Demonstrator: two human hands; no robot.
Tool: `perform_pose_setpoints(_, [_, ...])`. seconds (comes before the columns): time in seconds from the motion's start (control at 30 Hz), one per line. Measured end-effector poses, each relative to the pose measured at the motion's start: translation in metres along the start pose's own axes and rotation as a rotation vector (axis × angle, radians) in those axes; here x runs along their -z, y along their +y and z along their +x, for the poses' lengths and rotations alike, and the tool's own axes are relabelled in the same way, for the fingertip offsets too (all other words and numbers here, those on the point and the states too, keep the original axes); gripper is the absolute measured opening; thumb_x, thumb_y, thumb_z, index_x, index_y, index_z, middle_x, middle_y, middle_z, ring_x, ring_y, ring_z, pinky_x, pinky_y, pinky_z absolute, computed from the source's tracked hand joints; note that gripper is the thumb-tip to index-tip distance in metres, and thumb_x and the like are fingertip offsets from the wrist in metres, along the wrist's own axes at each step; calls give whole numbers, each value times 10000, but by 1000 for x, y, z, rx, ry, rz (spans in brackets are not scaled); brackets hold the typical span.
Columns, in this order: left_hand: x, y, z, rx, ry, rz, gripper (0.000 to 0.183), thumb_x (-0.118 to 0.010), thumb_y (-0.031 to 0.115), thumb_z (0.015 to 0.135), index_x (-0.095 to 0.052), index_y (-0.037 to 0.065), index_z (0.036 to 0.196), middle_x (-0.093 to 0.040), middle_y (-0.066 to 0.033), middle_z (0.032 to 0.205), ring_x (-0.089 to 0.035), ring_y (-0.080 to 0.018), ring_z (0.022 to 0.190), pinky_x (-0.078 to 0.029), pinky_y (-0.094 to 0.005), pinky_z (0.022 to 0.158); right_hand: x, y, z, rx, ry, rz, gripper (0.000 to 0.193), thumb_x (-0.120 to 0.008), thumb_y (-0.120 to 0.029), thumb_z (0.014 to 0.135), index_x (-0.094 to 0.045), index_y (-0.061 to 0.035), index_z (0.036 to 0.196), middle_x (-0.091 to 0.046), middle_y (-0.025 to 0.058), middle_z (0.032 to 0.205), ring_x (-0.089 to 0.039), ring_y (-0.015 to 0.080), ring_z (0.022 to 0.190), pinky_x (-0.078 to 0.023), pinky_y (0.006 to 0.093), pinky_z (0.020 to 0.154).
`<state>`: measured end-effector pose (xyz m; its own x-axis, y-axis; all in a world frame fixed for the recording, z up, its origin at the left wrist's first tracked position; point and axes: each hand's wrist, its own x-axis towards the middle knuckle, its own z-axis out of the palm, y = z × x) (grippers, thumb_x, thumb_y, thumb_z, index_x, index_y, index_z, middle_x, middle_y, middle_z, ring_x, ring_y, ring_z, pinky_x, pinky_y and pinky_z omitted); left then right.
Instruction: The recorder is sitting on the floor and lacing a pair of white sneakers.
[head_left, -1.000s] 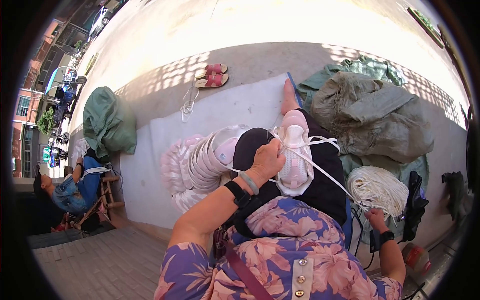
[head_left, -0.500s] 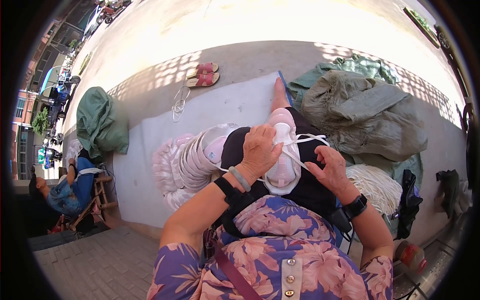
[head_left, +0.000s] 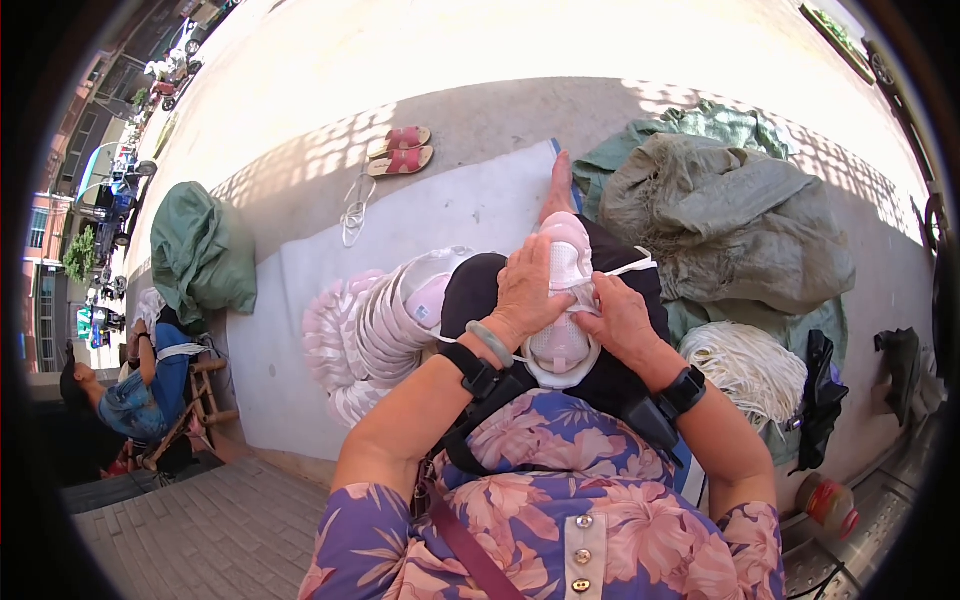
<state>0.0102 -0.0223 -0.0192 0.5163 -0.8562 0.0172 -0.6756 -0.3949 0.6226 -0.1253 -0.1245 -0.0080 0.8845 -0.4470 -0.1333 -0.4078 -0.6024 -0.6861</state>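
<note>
A pink and white shoe upper (head_left: 563, 355) lies across my dark-trousered lap, its toe pointing away from me. My left hand (head_left: 528, 292) holds it along the left side, fingers stretched over its edge and thumb across the middle. From the right, my right hand (head_left: 622, 316) pinches a white shoelace at the upper's lacing area, close to my left thumb. Part of the shoelace (head_left: 632, 266) loops out to the right past my knuckles. The pinched part is mostly hidden by my fingers. At my left, several similar shoe uppers (head_left: 365, 315) are stacked in a curved row.
A bundle of white laces (head_left: 745, 368) sits at my right, below crumpled green-grey sacks (head_left: 725, 220). Pink sandals (head_left: 402, 160) and a loose white lace (head_left: 353, 222) lie ahead by the pale mat (head_left: 285, 400). At far left, a seated person (head_left: 140, 400) is near a green sack (head_left: 200, 255).
My right hand has moved left onto the upper and closed on the shoelace. My left hand has shifted slightly and flattened along the upper. The lace's loop at the right sits higher.
</note>
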Motion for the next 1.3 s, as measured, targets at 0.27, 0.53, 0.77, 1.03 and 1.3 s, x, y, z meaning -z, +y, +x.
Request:
perform_pose_setpoints(0.27, [-9,1,-4,-23,47,95,697,-684,190,628,-339,21,1208,-441,-177,1182,-442,-360,1097,-349,-456,918,0,3,2,174,-18,-112,301,-569,-69,668,-476,54,926,-532,213,886,-550,364,861,-457,434,755])
perform_pose_setpoints(0.53, [-5,9,-9,-355,155,393,421,-645,189,682,-490,42,1045,-472,-138,1111,-414,-325,1096,-295,-521,914,-11,25,14,211,-121,-42,188,-491,-32,705,-492,21,886,-511,193,852,-533,371,843,-440,442,748])
perform_pose_setpoints(0.77, [-6,19,-7,-660,94,564,89,-527,161,732,-586,95,724,-481,-56,761,-471,-229,769,-348,-401,700,-9,29,9,159,-110,80,192,-481,-24,723,-550,-40,901,-515,158,884,-524,343,875,-424,418,776])
perform_pose_setpoints(1.03, [-18,30,-4,-649,-38,732,83,-542,143,708,-580,73,685,-483,-72,689,-520,-218,659,-358,-358,612,-8,36,7,109,-134,130,211,-488,-38,729,-570,-71,921,-530,149,887,-519,343,888,-415,419,785])
perform_pose_setpoints(1.3, [45,17,-56,-483,-38,375,139,-587,107,685,-492,85,586,-464,-76,604,-509,-253,542,-376,-357,507,-7,40,-6,-96,-86,410,747,-665,-106,689,-297,20,1327,-559,106,856,-553,175,730,-462,280,665])
